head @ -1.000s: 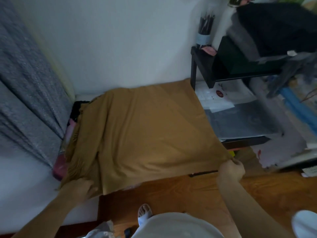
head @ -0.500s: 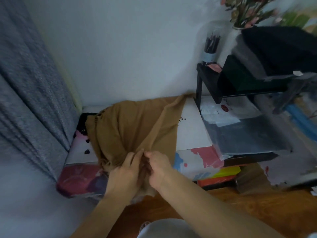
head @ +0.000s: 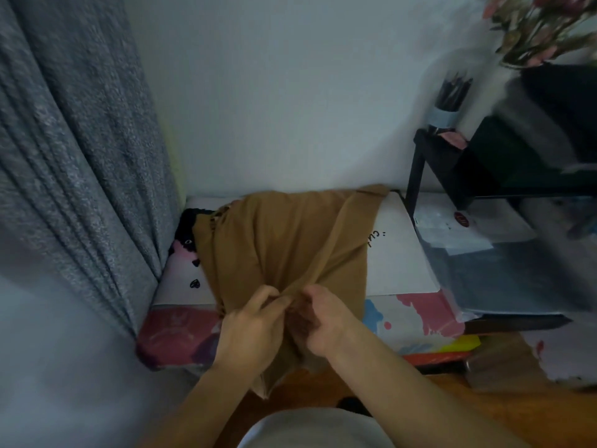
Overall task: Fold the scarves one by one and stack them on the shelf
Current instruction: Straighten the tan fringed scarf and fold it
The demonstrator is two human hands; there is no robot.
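Note:
A tan scarf (head: 284,240) lies bunched on a white board with coloured prints (head: 397,257), its near end gathered into a ridge. My left hand (head: 255,324) and my right hand (head: 323,318) meet at that near end, both pinching the gathered cloth, which hangs down between them over the board's front edge. At the right stands a black shelf (head: 433,156) bearing a blurred stack of dark and grey folded cloths (head: 555,121).
A grey curtain (head: 74,150) hangs at the left against the white wall. A cup of pencils (head: 450,98) and a vase of pink flowers (head: 542,30) sit by the shelf. Papers and a plastic sleeve (head: 494,270) lie under it. Wooden floor (head: 504,415) is below.
A second ago my hands held the scarf's near corners wide apart with it spread flat. They have come together at the middle, gathering the cloth and uncovering the board's right side.

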